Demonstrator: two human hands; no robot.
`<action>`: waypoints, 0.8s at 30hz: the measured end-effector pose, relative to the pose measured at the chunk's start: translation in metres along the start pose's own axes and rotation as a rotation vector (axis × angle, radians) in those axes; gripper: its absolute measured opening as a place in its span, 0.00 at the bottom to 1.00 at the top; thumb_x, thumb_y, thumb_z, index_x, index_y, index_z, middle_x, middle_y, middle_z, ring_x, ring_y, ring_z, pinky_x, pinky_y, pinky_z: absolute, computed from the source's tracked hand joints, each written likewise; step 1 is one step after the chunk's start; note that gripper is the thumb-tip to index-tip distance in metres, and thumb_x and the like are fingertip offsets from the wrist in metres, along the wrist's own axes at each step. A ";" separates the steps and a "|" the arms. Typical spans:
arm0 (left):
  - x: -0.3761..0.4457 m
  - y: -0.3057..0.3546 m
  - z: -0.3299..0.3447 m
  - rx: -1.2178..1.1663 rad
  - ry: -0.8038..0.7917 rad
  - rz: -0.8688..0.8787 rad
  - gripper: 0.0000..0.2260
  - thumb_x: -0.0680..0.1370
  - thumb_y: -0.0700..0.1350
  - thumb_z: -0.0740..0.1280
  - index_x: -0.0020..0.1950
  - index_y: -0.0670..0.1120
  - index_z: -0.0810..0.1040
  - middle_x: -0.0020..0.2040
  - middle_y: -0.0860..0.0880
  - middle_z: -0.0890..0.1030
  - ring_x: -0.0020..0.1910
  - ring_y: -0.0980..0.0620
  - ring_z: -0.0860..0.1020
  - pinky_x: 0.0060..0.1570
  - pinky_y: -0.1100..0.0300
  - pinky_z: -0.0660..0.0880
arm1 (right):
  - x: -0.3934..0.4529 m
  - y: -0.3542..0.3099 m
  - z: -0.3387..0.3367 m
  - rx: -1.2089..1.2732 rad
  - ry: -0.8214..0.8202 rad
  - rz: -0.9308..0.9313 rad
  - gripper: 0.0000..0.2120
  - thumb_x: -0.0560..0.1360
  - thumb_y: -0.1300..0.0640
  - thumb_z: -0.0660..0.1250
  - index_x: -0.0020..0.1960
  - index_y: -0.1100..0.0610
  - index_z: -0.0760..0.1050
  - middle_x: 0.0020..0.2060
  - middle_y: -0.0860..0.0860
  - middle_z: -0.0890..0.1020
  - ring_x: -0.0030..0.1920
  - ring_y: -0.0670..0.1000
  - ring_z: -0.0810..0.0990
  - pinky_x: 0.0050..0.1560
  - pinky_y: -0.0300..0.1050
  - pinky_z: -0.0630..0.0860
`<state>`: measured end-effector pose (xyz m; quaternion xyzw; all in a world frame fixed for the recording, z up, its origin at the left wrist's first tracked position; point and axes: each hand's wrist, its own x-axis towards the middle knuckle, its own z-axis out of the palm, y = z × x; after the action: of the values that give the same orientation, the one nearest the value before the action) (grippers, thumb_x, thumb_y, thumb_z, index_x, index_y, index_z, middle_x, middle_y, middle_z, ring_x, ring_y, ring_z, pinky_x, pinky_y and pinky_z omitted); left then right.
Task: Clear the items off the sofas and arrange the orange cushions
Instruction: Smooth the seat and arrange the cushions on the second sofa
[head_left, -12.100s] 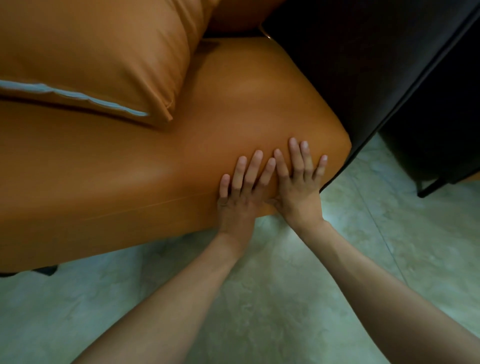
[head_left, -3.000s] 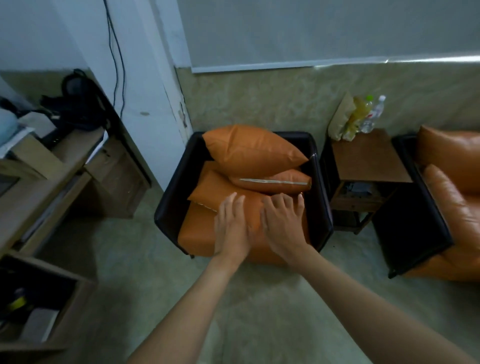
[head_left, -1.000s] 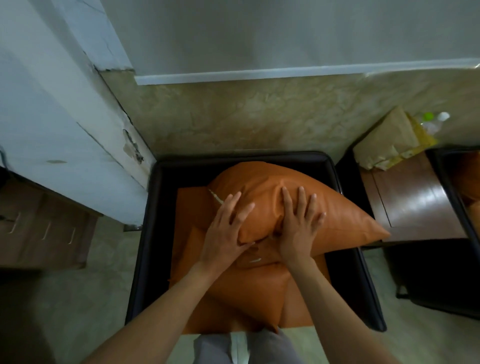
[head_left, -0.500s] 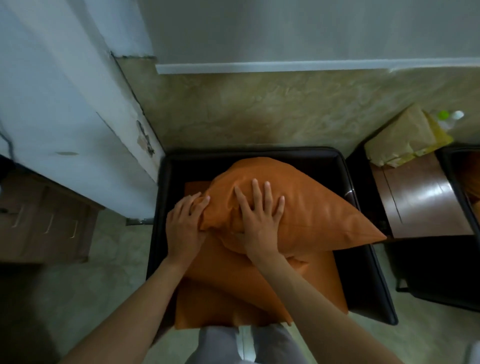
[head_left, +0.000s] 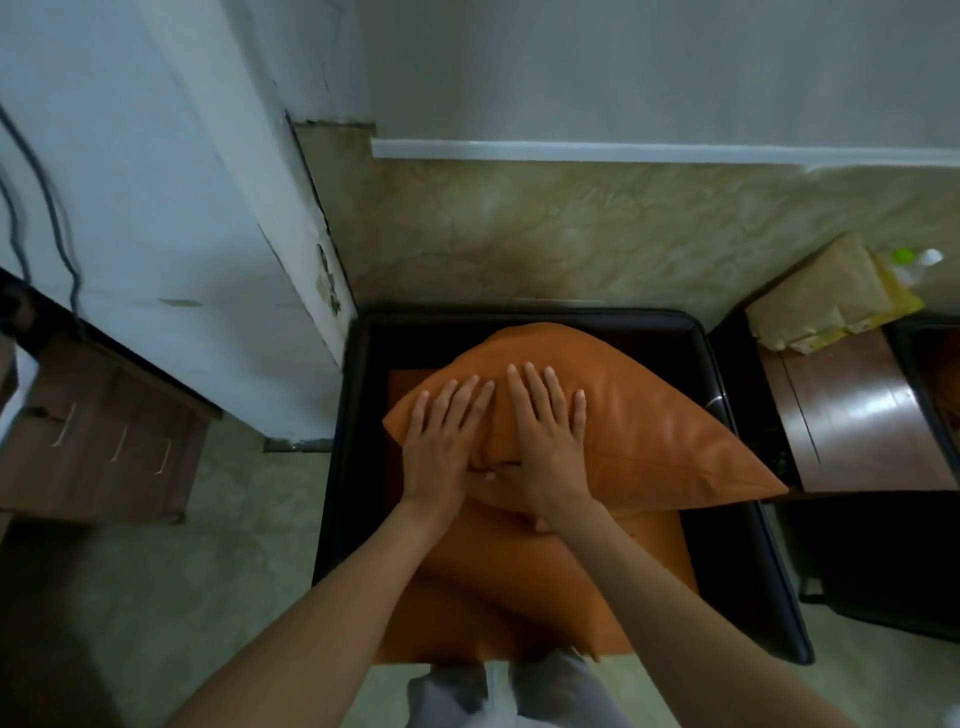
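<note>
While both hands lie flat with fingers straight, the left hand (head_left: 444, 449) and the right hand (head_left: 545, 439) press side by side on the top cushion (head_left: 649, 431); neither hand grasps anything, and the thumbs nearly meet at the cushion's near edge. This cushion sits tilted on the sofa (head_left: 737, 545), its far edge near the sofa's back wall and one pointed corner reaching over toward the sofa's right arm. Under it, nearer the person, lies a second cushion (head_left: 498, 587), flatter, on the orange seat (head_left: 400, 379), a strip of which shows at the sofa's left rear. Black walls of the sofa enclose the seat on three sides. At the sofa's front edge, grey trouser legs (head_left: 519, 691) of the person stand on the floor (head_left: 208, 571). Right of the sofa stands a brown side table (head_left: 857, 415), carrying a crumpled paper bag (head_left: 821, 296) and bottles (head_left: 914, 260) at its rear. Left of the sofa, a white wall corner (head_left: 182, 208) projects, with a drawer unit (head_left: 104, 447) beyond it. Behind the sofa runs a marbled wall panel (head_left: 571, 234).
</note>
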<state>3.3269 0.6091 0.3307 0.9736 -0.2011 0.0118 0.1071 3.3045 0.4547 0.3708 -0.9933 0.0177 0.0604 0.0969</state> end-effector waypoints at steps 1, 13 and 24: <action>0.000 -0.006 0.001 -0.002 0.014 -0.003 0.52 0.69 0.69 0.73 0.85 0.50 0.53 0.82 0.47 0.62 0.81 0.44 0.61 0.80 0.42 0.54 | 0.000 0.000 -0.004 -0.032 -0.006 -0.005 0.62 0.64 0.35 0.79 0.84 0.48 0.43 0.83 0.50 0.49 0.83 0.55 0.41 0.77 0.63 0.31; -0.037 -0.107 0.010 0.095 -0.132 -0.280 0.50 0.65 0.43 0.84 0.81 0.40 0.63 0.80 0.42 0.66 0.78 0.37 0.65 0.77 0.38 0.59 | -0.029 -0.020 -0.027 -0.222 -0.219 0.030 0.71 0.63 0.36 0.81 0.79 0.43 0.25 0.82 0.56 0.38 0.81 0.66 0.36 0.74 0.74 0.36; -0.056 0.034 -0.001 -0.132 -0.063 0.082 0.65 0.60 0.69 0.79 0.85 0.47 0.47 0.85 0.45 0.50 0.84 0.44 0.49 0.81 0.43 0.46 | -0.027 0.000 -0.010 -0.025 -0.093 -0.021 0.61 0.67 0.44 0.80 0.82 0.39 0.38 0.81 0.55 0.55 0.79 0.61 0.56 0.77 0.65 0.52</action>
<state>3.2616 0.6007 0.3353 0.9552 -0.2445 -0.0279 0.1643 3.2794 0.4532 0.3842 -0.9907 0.0018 0.1055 0.0859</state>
